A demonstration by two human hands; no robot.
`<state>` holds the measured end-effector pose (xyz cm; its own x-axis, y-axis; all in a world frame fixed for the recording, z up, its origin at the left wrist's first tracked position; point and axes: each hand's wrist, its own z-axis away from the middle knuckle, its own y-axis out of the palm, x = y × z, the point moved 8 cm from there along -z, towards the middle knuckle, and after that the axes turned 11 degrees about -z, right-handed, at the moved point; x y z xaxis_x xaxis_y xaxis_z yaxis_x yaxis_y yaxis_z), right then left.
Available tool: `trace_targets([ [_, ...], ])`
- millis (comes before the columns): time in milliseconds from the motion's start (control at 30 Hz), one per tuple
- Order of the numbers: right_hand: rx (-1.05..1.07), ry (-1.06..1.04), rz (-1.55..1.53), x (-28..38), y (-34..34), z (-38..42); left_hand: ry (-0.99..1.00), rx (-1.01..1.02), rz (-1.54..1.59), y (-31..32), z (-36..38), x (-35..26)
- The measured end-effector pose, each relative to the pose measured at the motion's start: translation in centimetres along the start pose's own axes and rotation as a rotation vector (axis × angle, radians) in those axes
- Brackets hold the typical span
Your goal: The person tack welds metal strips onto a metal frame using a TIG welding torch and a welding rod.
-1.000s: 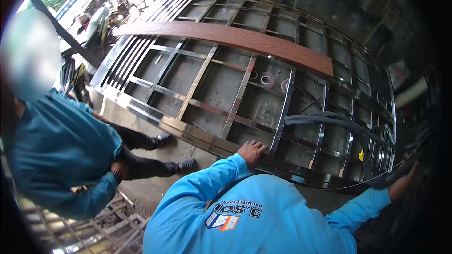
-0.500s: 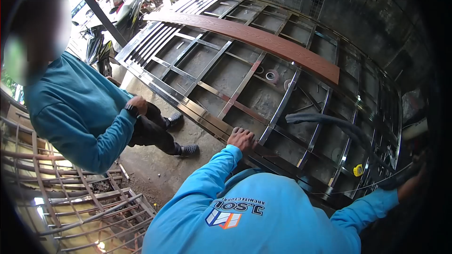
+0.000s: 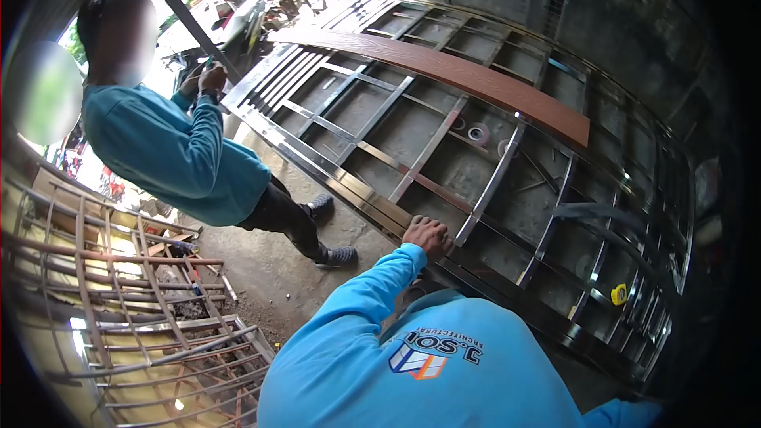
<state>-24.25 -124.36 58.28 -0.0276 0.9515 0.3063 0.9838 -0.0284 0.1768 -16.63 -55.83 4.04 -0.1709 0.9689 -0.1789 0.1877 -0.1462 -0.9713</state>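
My left hand (image 3: 429,238) is closed over the near edge rail of a large metal frame (image 3: 372,204), its fingers curled on the rail. The frame is a grid of shiny square tubes lying flat. A long reddish-brown wood-grain board (image 3: 468,78) lies across it. My right hand is out of view; only a bit of its blue sleeve (image 3: 622,413) shows at the bottom right. A dark, blurred hose-like strip (image 3: 594,211) hangs over the frame's right part. Close to the frame's near right side is a yellow tape measure (image 3: 619,294).
A co-worker (image 3: 178,150) in a teal top stands left of the frame, hands raised around a small object I cannot make out. Rusty metal grilles (image 3: 151,333) fill the lower left. Round rolls (image 3: 478,134) show through the frame. Motorcycles (image 3: 246,24) stand behind.
My right hand has dropped out of view at the right. The dark hose-like strip has shifted right. The co-worker has raised both hands. My left hand stays on the rail while the view turns.
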Motion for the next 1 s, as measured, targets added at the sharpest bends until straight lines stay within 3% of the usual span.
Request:
trace_targets([
  [167, 0.202, 0.111, 0.128, -2.0, -0.7, 1.0, 0.017, 0.023, -0.032, 0.5, -0.2, -0.1],
  [267, 0.425, 0.023, 0.142, -8.3, 2.6, 3.5, -0.005, 0.035, -0.045, 0.5, 0.0, 0.1],
  [433, 0.303, -0.592, 0.062, 3.6, 3.1, 11.0, -0.009, 0.026, -0.04, 1.2, -0.1, 0.4],
  [600, 0.781, 0.045, -0.362, -2.8, 6.5, 20.1, 0.002, 0.039, -0.034, 1.1, -0.1, 0.3],
  [767, 0.947, 0.604, -0.568, -1.5, 6.5, 29.6, -0.008, 0.066, -0.017, 1.1, 0.0, 0.4],
  [1000, 1.125, 0.746, -0.791, -0.6, 5.5, 36.8, -0.069, 0.139, -0.066, 0.5, -0.3, 0.1],
])
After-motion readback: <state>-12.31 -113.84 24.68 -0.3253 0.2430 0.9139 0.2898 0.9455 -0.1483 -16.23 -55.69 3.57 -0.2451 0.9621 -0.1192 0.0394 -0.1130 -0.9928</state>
